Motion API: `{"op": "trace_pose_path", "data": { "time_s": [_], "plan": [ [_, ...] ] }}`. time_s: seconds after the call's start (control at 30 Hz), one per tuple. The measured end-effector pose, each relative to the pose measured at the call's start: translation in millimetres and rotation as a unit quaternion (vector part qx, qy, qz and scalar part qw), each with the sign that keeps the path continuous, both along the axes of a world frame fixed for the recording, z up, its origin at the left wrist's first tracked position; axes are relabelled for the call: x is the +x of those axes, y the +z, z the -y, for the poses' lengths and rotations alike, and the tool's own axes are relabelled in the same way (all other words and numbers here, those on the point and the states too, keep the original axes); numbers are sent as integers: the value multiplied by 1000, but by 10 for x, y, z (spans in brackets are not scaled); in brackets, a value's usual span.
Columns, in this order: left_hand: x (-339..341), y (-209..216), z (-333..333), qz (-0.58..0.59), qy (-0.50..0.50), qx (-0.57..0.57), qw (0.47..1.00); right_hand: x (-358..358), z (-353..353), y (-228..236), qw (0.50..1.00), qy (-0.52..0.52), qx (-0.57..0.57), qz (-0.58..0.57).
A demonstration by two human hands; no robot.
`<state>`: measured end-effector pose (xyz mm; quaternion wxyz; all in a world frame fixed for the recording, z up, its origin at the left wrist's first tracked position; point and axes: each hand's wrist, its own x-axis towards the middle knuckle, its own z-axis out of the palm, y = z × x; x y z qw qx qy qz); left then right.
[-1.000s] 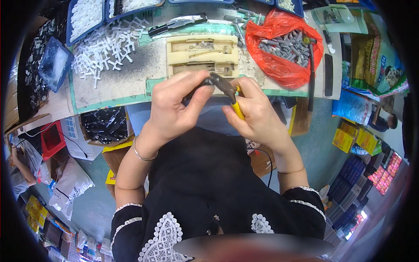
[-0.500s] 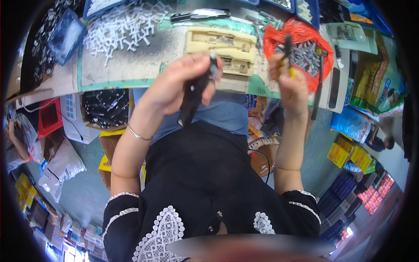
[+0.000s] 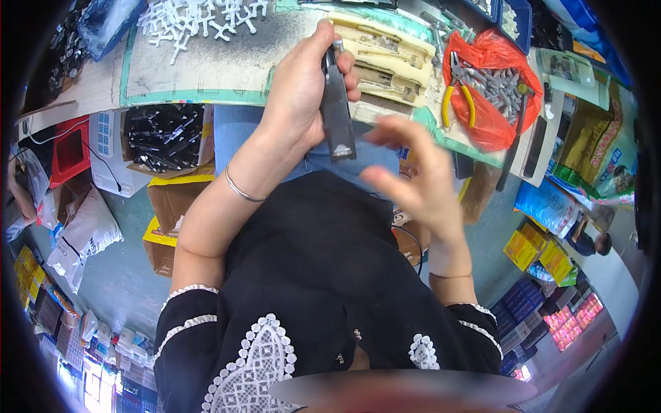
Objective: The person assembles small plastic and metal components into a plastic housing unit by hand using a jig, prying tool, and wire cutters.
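Observation:
My left hand [image 3: 299, 89] is closed around a long black plastic part [image 3: 337, 110], held lengthwise over my lap. A small light-coloured piece shows at its far end by my fingertips. To the right of the part, my right hand [image 3: 420, 168] is spread with nothing in it, its fingers slightly blurred. Cutting pliers with yellow handles [image 3: 457, 96] lie partly on a red plastic bag [image 3: 485, 127] full of small grey pieces. Between the bag and my left hand sits a cream-coloured fixture block [image 3: 385, 58] with shaped recesses.
White branched plastic pieces [image 3: 200, 17] are piled at the far left of the bench. A box of black parts [image 3: 165, 138] stands below the bench edge on the left. Right of the bag is a dark rod [image 3: 515, 148]. Cardboard boxes [image 3: 172, 199] stand on the floor.
My right hand has let go of the pliers, leaving them by the red bag, and moved down and left, opening. My left hand has turned the black part more upright.

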<state>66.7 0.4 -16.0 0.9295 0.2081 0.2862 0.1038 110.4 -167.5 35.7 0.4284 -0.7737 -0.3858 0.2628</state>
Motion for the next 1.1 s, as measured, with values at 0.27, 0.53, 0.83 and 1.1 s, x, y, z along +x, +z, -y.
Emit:
{"op": "trace_pose_path", "data": {
  "time_s": [0.27,0.53,0.83,1.1],
  "plan": [
    [-464,85,-6,59,19,163,985,-205,-200,-480,950,159,180,198],
    [-2081,-1209,-596,-229,120,521,814,1259,-349,14,913,-42,136,382],
    [-3789,-2526,-305,-509,-171,522,663,3658,-848,-127,947,-193,-112,230],
    [-3588,-2362,-370,-521,-392,488,581,3684,-1381,-290,883,-286,-260,265]
  ]
}}
